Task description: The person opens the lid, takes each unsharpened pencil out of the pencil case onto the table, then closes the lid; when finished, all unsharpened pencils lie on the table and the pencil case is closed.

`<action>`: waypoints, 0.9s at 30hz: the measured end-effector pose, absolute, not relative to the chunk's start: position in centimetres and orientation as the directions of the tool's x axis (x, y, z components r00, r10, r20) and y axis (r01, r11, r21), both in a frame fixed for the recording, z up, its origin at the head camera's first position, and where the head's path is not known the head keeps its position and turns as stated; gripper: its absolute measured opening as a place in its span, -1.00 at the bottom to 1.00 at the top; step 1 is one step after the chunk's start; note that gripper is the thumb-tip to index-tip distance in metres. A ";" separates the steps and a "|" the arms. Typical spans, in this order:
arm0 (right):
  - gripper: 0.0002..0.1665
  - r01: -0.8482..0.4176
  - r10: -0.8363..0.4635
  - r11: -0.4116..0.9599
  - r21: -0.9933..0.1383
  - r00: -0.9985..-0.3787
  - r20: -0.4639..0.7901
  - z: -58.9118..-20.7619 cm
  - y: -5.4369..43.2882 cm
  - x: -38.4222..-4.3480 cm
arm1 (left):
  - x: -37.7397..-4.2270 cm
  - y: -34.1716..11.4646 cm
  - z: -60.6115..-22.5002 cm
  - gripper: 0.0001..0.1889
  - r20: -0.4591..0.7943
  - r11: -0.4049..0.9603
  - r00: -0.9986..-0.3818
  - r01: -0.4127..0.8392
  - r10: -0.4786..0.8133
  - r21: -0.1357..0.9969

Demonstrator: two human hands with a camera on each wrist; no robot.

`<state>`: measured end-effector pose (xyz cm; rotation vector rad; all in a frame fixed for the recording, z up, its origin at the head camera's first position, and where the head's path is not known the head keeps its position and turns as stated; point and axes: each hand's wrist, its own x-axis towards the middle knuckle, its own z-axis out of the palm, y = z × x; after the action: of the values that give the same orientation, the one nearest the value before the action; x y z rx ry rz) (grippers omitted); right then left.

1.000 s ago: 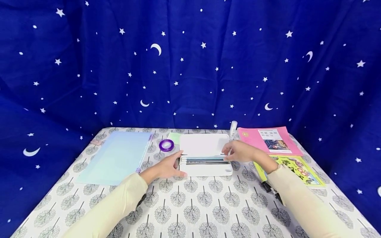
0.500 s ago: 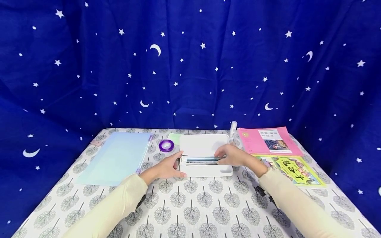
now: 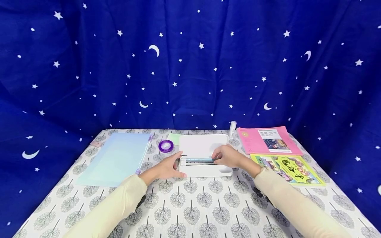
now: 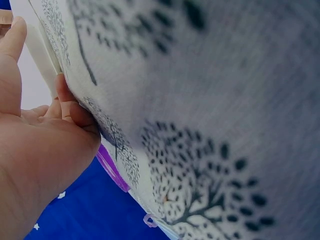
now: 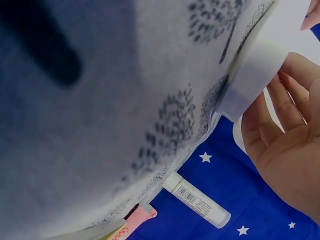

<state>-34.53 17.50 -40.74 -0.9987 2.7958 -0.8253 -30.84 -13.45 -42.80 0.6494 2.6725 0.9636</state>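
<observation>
A white pencil case [image 3: 205,171] lies with its lid [image 3: 202,143] folded back. Several slim pencils [image 3: 197,161], light blue and dark, lie lengthwise in it. My left hand [image 3: 166,168] grips the case's left end, thumb at the front and fingers toward the back. That hand [image 4: 50,145] has its fingers along the case's edge in the left wrist view. My right hand [image 3: 227,156] reaches over the case, thumb and forefinger down at the pencils. In the right wrist view the right hand [image 5: 295,135] hides its fingertips inside the case; I cannot tell whether they pinch a pencil.
A purple tape roll [image 3: 165,146] and green paper [image 3: 173,138] lie left of the lid, with a pale blue notebook [image 3: 116,160] farther left. Behind on the right stands a white tube [image 3: 232,129]. A pink booklet [image 3: 253,140] and a yellow book [image 3: 306,178] lie at the right.
My right hand has moved left from the case's right end to the middle-right of the pencils. The pencils have shifted slightly under it. My left hand stays at the left end.
</observation>
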 end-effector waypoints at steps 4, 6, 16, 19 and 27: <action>-0.86 -0.559 -0.595 0.638 -0.530 -0.794 0.121 -41.0 17.3 -34.8 | -30.7 -13.6 -42.8 0.14 -0.062 0.681 -0.878 0.322 0.475 0.657; -0.83 -0.566 -0.606 0.627 -0.536 -0.786 0.121 -41.2 17.2 -34.9 | -30.5 -13.7 -42.8 0.14 -0.069 0.678 -0.878 0.313 0.473 0.665; -0.88 -0.571 -0.633 0.612 -0.547 -0.768 0.094 -41.2 17.4 -35.2 | -30.6 -13.4 -42.9 0.14 -0.060 0.680 -0.874 0.330 0.482 0.655; -0.91 -0.573 -0.628 0.614 -0.543 -0.771 0.104 -41.1 17.4 -35.1 | -30.6 -13.3 -42.7 0.15 -0.061 0.684 -0.875 0.331 0.481 0.650; -0.86 -0.577 -0.593 0.619 -0.533 -0.788 0.164 -40.8 17.3 -34.7 | -30.8 -13.5 -42.8 0.15 -0.070 0.681 -0.877 0.315 0.475 0.662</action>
<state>-34.71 17.29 -40.79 -1.0122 2.8006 -0.9068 -30.76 -13.52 -42.78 0.6350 2.6576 0.9810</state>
